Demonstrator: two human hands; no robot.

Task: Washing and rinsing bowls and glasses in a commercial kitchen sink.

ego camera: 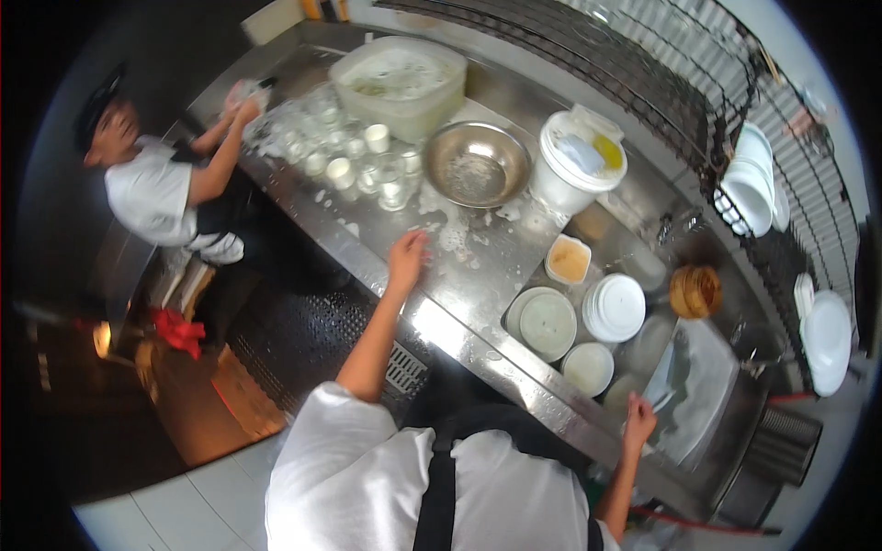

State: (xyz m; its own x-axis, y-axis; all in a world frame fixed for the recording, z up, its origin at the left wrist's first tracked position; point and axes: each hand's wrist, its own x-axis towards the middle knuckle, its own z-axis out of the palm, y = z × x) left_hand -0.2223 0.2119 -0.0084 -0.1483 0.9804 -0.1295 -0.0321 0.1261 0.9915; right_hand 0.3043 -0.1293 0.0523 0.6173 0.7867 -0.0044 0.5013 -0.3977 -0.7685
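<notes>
My left hand (408, 258) is over the stainless steel counter (475, 275), in front of a metal bowl (477, 165) with some liquid in it. Something small and pinkish shows at its fingers; whether it is held I cannot tell. My right hand (641, 417) is at the near side of the sink, its fingers curled at the end of a pale, blurred utensil or plate edge (659, 386). Between the hands, stacks of white plates and bowls (614, 308) and greenish bowls (548, 324) stand in the sink. Foam lies on the counter beside the metal bowl.
Many glasses and cups (339, 172) stand near a large plastic tub (400, 86) of sudsy water. A white bucket (579, 162) holds cloths or sponges. Bamboo steamers (696, 292) sit at the sink's far side, under a wire rack (661, 103). A co-worker (151, 186) handles something at the far left.
</notes>
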